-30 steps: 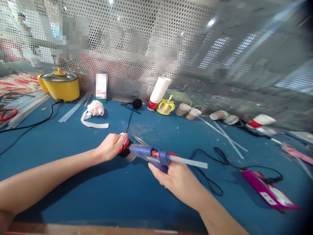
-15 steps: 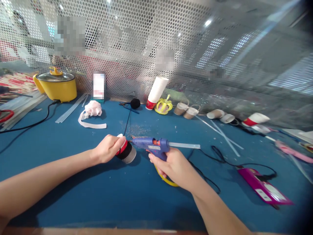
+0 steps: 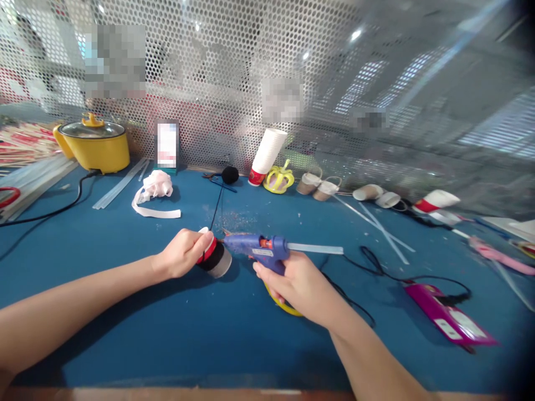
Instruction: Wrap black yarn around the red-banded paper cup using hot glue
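My left hand (image 3: pixel 183 253) grips a paper cup (image 3: pixel 216 262) tilted on its side, its middle wrapped in black yarn beside a red band. A strand of black yarn (image 3: pixel 216 209) runs from the cup back to a black yarn ball (image 3: pixel 229 175). In my right hand (image 3: pixel 298 284) is a blue glue gun (image 3: pixel 259 248), its nozzle at the cup's red part near my left fingers. Whether the tip touches the cup I cannot tell. A clear glue stick (image 3: pixel 315 248) sticks out of the gun's back. Something yellow and curved (image 3: pixel 288 308) shows below my right hand.
A yellow electric pot (image 3: pixel 98 147) and crumpled white ribbon (image 3: pixel 156 186) are on the left. Stacked paper cups (image 3: pixel 270 150), a yellow woven basket (image 3: pixel 279 179) and small brown buckets (image 3: pixel 309 182) line the mesh. A purple power strip (image 3: pixel 447 314) with black cords lies right.
Almost nothing differs. The whole view has shifted very slightly; both hands keep their hold on the cup and the glue gun.
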Tool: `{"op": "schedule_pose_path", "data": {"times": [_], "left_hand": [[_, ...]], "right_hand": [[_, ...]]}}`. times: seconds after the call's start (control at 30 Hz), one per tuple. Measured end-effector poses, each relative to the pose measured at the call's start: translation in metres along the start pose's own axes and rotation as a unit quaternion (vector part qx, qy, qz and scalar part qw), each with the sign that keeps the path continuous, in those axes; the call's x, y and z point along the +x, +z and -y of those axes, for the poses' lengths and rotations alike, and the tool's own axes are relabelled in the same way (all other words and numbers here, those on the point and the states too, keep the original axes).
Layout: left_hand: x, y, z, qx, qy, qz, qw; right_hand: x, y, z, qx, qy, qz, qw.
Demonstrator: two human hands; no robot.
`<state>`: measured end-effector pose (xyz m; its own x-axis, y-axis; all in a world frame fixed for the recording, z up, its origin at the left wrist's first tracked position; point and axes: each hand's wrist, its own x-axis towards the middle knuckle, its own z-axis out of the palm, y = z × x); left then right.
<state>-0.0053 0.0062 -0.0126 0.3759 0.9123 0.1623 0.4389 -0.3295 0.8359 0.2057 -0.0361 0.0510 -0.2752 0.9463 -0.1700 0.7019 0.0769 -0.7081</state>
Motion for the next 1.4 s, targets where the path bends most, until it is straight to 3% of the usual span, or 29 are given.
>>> {"op": "schedule_pose_path", "data": {"times": [0.27,0.57,0.93,1.4], "left_hand": [[0.004,0.002,-0.001,-0.003,-0.070,-0.030,0.997],[0.005,0.002,-0.003,0.007,-0.094,-0.038,0.995],[0.001,0.002,0.001,-0.013,-0.044,-0.024,0.999],[-0.001,0.001,-0.001,0.027,0.016,-0.017,0.999]], "right_hand": [[-0.010,0.007,0.003,-0.087,-0.043,-0.057,0.994],[-0.011,0.015,0.000,-0.155,-0.113,-0.063,0.979],[-0.007,0.003,0.003,-0.017,-0.021,-0.015,1.000],[0.013,0.001,-0.008,0.062,-0.022,0.002,0.998]]}}
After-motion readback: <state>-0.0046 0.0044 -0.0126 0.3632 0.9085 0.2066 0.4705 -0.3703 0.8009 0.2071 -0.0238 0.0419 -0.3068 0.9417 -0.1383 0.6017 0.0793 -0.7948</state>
